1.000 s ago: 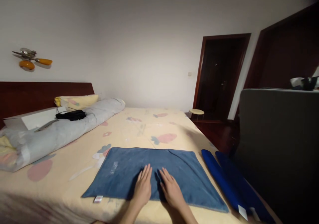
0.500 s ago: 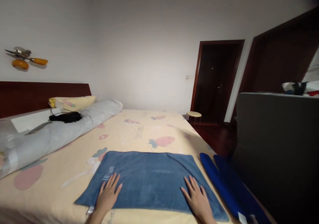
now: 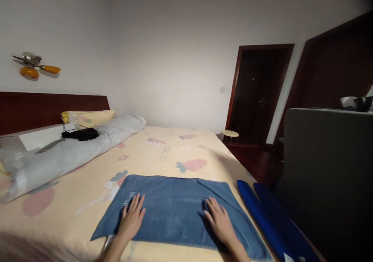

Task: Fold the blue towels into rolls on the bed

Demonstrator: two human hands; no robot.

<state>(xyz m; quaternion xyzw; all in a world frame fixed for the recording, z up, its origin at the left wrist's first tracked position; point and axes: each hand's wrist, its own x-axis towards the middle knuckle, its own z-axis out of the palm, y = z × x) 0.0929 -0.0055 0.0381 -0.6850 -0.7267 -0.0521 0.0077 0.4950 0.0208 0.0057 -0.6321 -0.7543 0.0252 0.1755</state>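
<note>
A folded blue towel (image 3: 175,209) lies flat on the bed (image 3: 163,149), close to its near edge. My left hand (image 3: 131,219) rests palm down on the towel's left part, fingers stretched out beside the small printed lettering. On the right part of the towel my right hand (image 3: 219,221) also lies flat with its fingers spread. Neither hand holds anything.
A darker blue rolled cloth (image 3: 262,219) lies along the bed's right edge. A rolled grey quilt (image 3: 72,153) with a black object (image 3: 80,134) on it runs along the left, by a yellow pillow (image 3: 87,117). A grey panel (image 3: 326,176) stands at right; a small stool (image 3: 229,134) is near the doorway.
A second ago both hands lay side by side at the towel's middle. They slid apart to its left and right parts, then moved slightly inward and forward.
</note>
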